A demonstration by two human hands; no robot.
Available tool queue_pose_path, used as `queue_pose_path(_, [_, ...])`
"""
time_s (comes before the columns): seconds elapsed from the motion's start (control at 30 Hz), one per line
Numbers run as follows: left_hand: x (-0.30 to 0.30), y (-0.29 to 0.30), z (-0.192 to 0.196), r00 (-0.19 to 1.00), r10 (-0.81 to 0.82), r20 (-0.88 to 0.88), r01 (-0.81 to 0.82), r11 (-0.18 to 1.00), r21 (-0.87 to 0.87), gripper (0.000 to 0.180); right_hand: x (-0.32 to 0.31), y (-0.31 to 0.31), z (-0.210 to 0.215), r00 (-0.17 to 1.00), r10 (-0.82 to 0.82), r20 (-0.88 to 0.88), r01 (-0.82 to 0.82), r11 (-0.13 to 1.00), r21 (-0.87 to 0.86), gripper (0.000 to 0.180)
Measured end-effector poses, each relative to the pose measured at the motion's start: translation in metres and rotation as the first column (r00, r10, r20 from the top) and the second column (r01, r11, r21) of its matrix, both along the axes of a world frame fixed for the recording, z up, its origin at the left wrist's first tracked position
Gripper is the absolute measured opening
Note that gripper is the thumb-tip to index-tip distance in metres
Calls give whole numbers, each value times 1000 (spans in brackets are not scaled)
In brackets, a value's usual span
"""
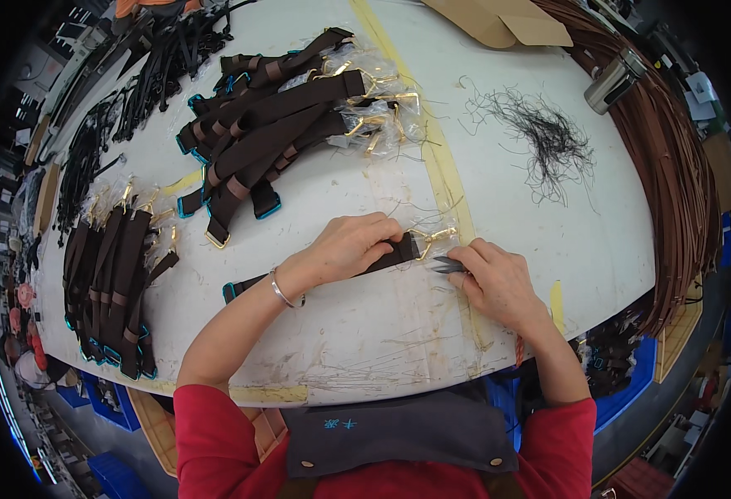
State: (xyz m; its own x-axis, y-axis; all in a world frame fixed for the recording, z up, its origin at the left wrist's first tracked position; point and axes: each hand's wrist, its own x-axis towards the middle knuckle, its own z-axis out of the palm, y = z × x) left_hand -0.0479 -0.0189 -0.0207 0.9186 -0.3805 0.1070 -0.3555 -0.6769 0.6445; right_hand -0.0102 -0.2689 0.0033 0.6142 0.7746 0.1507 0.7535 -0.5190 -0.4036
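A dark brown strap [315, 270] with a gold clasp [428, 241] lies across the white table [340, 324] in front of me. My left hand [350, 245] presses down on the strap near its clasp end. My right hand [496, 279] holds small metal thread snips [446, 265], their tips pointing left toward the clasp. A silver bracelet sits on my left wrist.
A heap of brown straps with gold clasps in clear wrap [286, 116] lies farther back. Another stack of straps [111, 283] sits at the left. A tangle of cut black threads [548, 137] is at the right, beside long brown strips [673, 166]. A metal cup [613, 81] stands far right.
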Motion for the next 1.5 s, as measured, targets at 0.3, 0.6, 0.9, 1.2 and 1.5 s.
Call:
queue_pose_path(0.3, [-5, -1, -4, 993, -39, 111, 34, 999, 43, 15, 14, 12, -8, 993, -52, -108, 57, 997, 45, 24])
queue_pose_path(0.6, [-15, -6, -3, 975, 34, 220, -28, 999, -30, 14, 19, 15, -9, 989, -26, -145, 31, 999, 36, 22])
queue_pose_path(0.9, [-16, -4, -12, 959, 44, 279, -35, 999, -38, 23, 20, 15, -12, 992, -23, -127, 30, 998, 60, 23])
queue_pose_path(1.2, [-16, -2, -14, 953, 13, 303, -10, 1000, -10, 13, 20, 15, -15, 995, -23, -94, 29, 997, 69, 23])
queue_pose_path(1.5, [14, 1, 4, 950, 113, -293, -164, 974, -155, 8, 19, 15, -19, 998, -23, -62, 28, 997, 75, 24])
